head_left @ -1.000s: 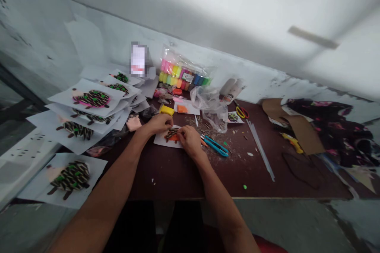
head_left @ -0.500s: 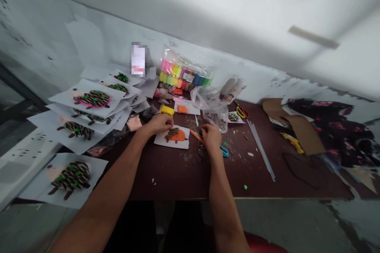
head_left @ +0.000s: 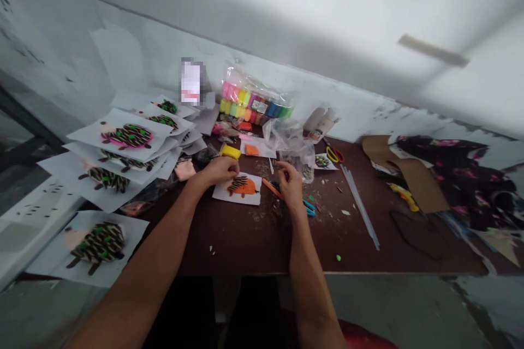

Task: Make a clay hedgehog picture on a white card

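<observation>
My left hand [head_left: 219, 170] rests curled on the table, its fingertips hidden, just left of a white card [head_left: 249, 197] bearing an orange clay hedgehog with dark spines [head_left: 241, 187]. A yellow clay block [head_left: 230, 151] lies against the top of that hand. My right hand [head_left: 290, 185] is raised to the right of the card, its fingers slightly apart with nothing visible between them. Beside it lies a slim orange-handled tool [head_left: 271, 188]. Below that hand, a teal-handled cutter [head_left: 309, 207] is partly hidden.
Stacked sheets with finished clay hedgehogs [head_left: 126, 136] crowd the table's left side. A bag of coloured clay tubs [head_left: 254, 101] and a crumpled plastic bag [head_left: 291, 147] stand at the back. Scissors [head_left: 333, 155], cardboard [head_left: 417, 182] and dark floral fabric [head_left: 458, 174] lie to the right.
My right hand has left the card and moved right, its fingers lifting and spreading slightly. The orange-handled tool now shows beside it. My left hand stays in place.
</observation>
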`<control>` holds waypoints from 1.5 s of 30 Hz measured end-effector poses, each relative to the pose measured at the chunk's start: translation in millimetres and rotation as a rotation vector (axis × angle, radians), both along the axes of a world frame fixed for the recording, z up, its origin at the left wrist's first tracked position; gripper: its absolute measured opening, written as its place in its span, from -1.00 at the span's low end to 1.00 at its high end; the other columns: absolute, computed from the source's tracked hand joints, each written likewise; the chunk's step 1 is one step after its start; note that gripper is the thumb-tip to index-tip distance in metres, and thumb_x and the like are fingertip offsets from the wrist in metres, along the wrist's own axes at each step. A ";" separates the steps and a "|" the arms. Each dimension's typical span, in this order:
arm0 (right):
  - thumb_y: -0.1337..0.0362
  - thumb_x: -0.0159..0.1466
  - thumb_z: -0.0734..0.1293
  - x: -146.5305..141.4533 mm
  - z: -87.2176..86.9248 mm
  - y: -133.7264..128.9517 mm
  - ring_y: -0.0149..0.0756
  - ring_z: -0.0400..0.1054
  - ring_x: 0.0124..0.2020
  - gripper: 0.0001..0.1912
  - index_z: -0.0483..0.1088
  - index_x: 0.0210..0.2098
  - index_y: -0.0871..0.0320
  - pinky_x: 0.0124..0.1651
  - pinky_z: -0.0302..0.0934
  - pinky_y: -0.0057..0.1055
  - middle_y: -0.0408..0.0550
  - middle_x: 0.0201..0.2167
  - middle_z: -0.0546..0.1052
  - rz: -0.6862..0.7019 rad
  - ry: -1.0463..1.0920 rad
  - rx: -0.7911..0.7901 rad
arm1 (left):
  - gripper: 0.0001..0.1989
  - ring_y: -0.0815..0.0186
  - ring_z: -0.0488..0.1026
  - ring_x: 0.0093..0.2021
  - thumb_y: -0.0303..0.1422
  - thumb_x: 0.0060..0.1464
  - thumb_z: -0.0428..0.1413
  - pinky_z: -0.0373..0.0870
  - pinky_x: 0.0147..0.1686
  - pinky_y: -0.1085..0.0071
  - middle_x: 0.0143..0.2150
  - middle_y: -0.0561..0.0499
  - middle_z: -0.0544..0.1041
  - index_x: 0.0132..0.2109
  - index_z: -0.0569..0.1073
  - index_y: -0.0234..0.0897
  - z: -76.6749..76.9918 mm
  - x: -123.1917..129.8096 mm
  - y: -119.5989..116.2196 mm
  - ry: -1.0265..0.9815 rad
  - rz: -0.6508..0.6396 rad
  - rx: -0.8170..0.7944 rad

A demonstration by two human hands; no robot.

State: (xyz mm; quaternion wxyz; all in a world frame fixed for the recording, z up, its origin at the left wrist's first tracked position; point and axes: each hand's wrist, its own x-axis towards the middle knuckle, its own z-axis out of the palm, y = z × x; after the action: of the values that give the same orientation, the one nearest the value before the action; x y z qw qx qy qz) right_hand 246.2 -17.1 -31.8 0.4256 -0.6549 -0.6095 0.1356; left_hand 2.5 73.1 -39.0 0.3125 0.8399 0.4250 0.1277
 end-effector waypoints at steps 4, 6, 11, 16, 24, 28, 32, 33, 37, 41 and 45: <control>0.21 0.26 0.19 -12.8 3.5 -1.1 -0.31 0.29 -0.38 -0.74 0.49 -0.27 0.14 -0.28 0.22 -0.41 -0.08 -0.38 0.47 0.131 0.168 -0.047 | -0.86 0.30 0.45 -0.32 -0.44 -0.02 0.09 0.25 -0.35 0.43 -0.33 -0.01 0.59 -0.32 0.55 -0.27 1.1 0.4 -0.9 -0.010 0.009 -0.016; 0.17 0.23 0.22 -18.3 4.6 -2.2 -0.34 0.26 -0.43 -0.75 0.49 -0.30 0.13 -0.34 0.19 -0.44 -0.13 -0.46 0.43 0.199 0.245 -0.126 | -0.86 0.29 0.45 -0.33 -0.44 -0.02 0.09 0.25 -0.35 0.42 -0.33 -0.01 0.59 -0.32 0.55 -0.28 1.4 0.6 -1.1 -0.011 0.009 -0.015; 0.17 0.23 0.23 -26.3 7.0 -4.6 -0.39 0.22 -0.52 -0.64 0.52 -0.09 0.17 -0.44 0.15 -0.47 -0.15 -0.50 0.45 0.308 0.379 -0.258 | -0.84 0.29 0.44 -0.32 -0.43 -0.02 0.08 0.25 -0.33 0.42 -0.33 -0.02 0.58 -0.31 0.56 -0.28 2.6 0.9 -1.1 0.000 0.006 -0.022; 0.18 0.20 0.33 -29.5 5.9 -5.8 -0.37 0.31 -0.42 -0.72 0.58 -0.17 0.16 -0.31 0.23 -0.44 -0.07 -0.33 0.57 0.260 0.320 -0.145 | -0.82 0.29 0.44 -0.32 -0.41 -0.02 0.08 0.25 -0.34 0.42 -0.32 -0.02 0.59 -0.30 0.57 -0.28 2.4 0.5 -0.8 0.011 -0.006 -0.003; 0.28 0.30 0.28 -39.5 5.4 -15.3 -0.34 0.38 -0.28 -0.76 0.60 -0.18 0.11 -0.17 0.25 -0.43 -0.06 -0.30 0.54 0.298 0.147 -0.043 | -0.83 0.31 0.44 -0.33 -0.40 -0.04 0.08 0.24 -0.35 0.45 -0.33 -0.01 0.59 -0.31 0.57 -0.28 -1.6 -0.5 2.6 -0.003 -0.026 0.006; 0.28 0.29 0.29 -46.8 3.7 -18.6 -0.36 0.35 -0.35 -0.75 0.59 -0.14 0.12 -0.24 0.23 -0.44 -0.07 -0.33 0.53 0.310 0.097 -0.076 | -0.82 0.28 0.45 -0.31 -0.42 -0.05 0.08 0.25 -0.33 0.43 -0.32 -0.02 0.59 -0.31 0.57 -0.29 -0.4 0.2 2.1 0.009 -0.025 0.004; 0.23 0.24 0.34 -52.4 0.7 -19.4 -0.39 0.28 -0.47 -0.83 0.57 -0.28 0.14 -0.33 0.19 -0.46 -0.13 -0.41 0.54 0.303 0.080 -0.112 | -0.81 0.28 0.46 -0.31 -0.44 -0.06 0.08 0.26 -0.34 0.43 -0.32 -0.02 0.60 -0.31 0.58 -0.29 1.4 0.5 0.9 0.008 -0.016 0.012; 0.24 0.24 0.34 -53.3 0.3 -19.6 -0.39 0.29 -0.47 -0.84 0.56 -0.30 0.14 -0.32 0.19 -0.46 -0.12 -0.41 0.54 0.300 0.062 -0.110 | -0.81 0.29 0.46 -0.31 -0.44 -0.06 0.07 0.26 -0.34 0.43 -0.32 -0.01 0.60 -0.31 0.58 -0.29 1.9 0.5 0.6 0.006 -0.020 0.017; 0.31 0.23 0.31 -55.3 1.0 -20.1 -0.38 0.32 -0.43 -0.83 0.57 -0.28 0.14 -0.30 0.20 -0.46 -0.08 -0.36 0.57 0.291 -0.017 -0.113 | -0.81 0.31 0.46 -0.32 -0.45 -0.06 0.06 0.27 -0.34 0.45 -0.33 0.01 0.59 -0.32 0.57 -0.28 4.4 0.3 -0.8 0.000 -0.023 0.024; 0.35 0.21 0.32 -56.3 2.6 -20.3 -0.38 0.33 -0.44 -0.83 0.58 -0.28 0.13 -0.29 0.20 -0.46 -0.09 -0.38 0.57 0.290 -0.070 -0.134 | -0.80 0.30 0.46 -0.32 -0.45 -0.06 0.06 0.29 -0.34 0.45 -0.33 0.00 0.59 -0.31 0.57 -0.28 6.2 0.2 -1.7 0.015 -0.015 0.013; 0.38 0.20 0.33 -57.6 2.8 -20.0 -0.36 0.35 -0.41 -0.85 0.57 -0.30 0.14 -0.26 0.22 -0.46 -0.08 -0.37 0.57 0.298 -0.091 -0.142 | -0.80 0.31 0.45 -0.33 -0.45 -0.07 0.06 0.29 -0.34 0.45 -0.33 0.00 0.59 -0.32 0.57 -0.28 5.2 -0.3 -0.8 0.005 -0.029 0.034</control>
State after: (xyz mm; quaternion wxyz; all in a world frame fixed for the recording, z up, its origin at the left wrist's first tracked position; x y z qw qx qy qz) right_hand 188.6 -37.1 -29.0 0.3255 -0.5911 -0.7074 0.2102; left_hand 2.2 72.2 -33.8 0.2991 0.8514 0.4113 0.1284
